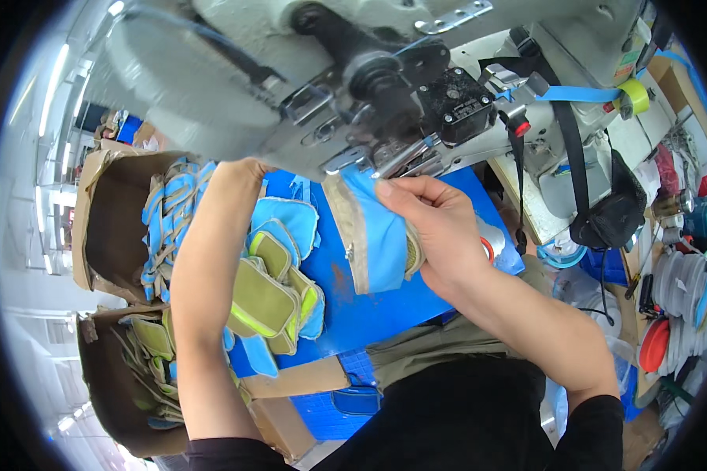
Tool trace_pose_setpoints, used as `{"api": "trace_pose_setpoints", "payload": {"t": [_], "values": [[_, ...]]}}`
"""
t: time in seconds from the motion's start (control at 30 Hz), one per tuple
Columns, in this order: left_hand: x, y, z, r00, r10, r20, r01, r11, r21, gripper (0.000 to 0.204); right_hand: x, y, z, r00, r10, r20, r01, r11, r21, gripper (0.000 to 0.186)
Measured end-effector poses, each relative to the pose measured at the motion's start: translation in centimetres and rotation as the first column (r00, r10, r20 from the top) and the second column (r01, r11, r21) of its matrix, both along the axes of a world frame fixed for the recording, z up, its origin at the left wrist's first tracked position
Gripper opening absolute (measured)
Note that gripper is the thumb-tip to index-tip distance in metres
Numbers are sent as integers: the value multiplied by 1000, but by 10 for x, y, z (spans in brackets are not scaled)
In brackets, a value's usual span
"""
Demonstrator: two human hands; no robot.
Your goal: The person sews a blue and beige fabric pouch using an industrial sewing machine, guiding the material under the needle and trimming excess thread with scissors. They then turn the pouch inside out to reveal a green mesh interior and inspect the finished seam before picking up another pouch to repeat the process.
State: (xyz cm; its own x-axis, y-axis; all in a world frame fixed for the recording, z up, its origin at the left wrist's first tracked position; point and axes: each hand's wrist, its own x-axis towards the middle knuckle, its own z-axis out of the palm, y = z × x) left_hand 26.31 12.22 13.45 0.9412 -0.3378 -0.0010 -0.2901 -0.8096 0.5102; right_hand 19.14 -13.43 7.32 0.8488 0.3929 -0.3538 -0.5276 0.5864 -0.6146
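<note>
A blue fabric piece (386,250) with a tan zippered edge hangs down from under the head of a sewing machine (212,94). My right hand (440,220) pinches its upper right edge between thumb and fingers, close to the metal presser area. My left hand (251,168) reaches up behind the machine's body; only the wrist shows and its fingers are hidden. Below that wrist, a pile of olive-green and blue padded fabric pieces (269,294) lies on the blue tabletop (339,322).
At the left stand two cardboard boxes, one with blue and tan strips (169,228), the other with green pieces (149,337). A blue tape (581,94) runs into the machine from the right. Spools (675,279) crowd the right side. My lap (440,345) is below.
</note>
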Motion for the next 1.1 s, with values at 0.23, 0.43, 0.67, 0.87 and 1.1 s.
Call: {"api": "trace_pose_setpoints", "payload": {"t": [0.23, 0.43, 0.67, 0.87, 1.1], "values": [[-120, -83, -47, 751, 638, 169, -408, 650, -641, 32, 1, -14, -3, 985, 85, 152, -82, 996, -26, 26], [-193, -140, -54, 829, 465, -310, -502, 375, -780, 30, -18, -40, -18, 881, 235, 412, -158, 965, -212, 26], [-228, -169, -41, 720, -8, -694, -694, -4, -720, 28, -56, -64, -14, 897, 228, 378, -190, 972, -137, 22], [-256, -178, -63, 745, 165, -646, -657, 344, -671, 26, -78, -89, -23, 804, 336, 491, -202, 930, -306, 26], [-199, -158, -57, 818, 164, -551, -568, 79, -819, 46, -81, -97, -18, 716, 273, 643, -27, 931, -365, 20]]}}
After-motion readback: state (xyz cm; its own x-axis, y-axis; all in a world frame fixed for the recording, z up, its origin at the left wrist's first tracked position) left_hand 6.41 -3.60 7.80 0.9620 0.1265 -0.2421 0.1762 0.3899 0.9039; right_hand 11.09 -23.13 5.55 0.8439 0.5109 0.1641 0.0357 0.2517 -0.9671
